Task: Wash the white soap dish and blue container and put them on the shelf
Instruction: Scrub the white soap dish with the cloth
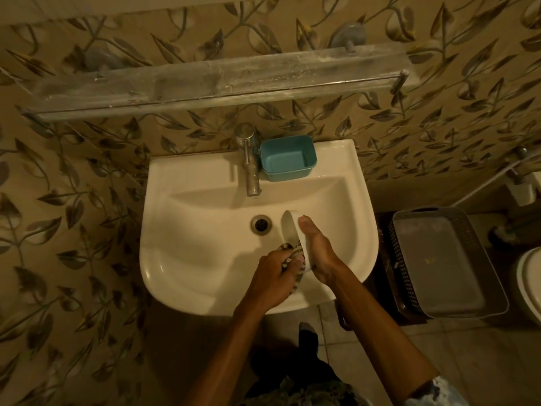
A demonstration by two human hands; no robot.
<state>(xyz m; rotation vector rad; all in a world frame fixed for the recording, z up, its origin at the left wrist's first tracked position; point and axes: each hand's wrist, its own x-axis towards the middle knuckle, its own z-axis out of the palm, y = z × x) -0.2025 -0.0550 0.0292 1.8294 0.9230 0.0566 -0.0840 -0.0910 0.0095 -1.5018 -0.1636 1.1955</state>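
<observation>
White soap dish (289, 230) sits tilted on its edge over the basin of the sink (187, 259), just right of the drain (261, 224). My right hand (317, 253) grips it from behind, thumb hooked over the upper rim. My left hand (272, 276) is curled round a patterned cloth (286, 249) that I press into the lower part of the dish, so both hands meet at it. On the sink's back ledge, just right of the tap (248, 162), stands the blue container (288, 158), upright and open. Above it runs the glass shelf (219, 80). A grey basket (448, 265) lies on the floor to the right.
</observation>
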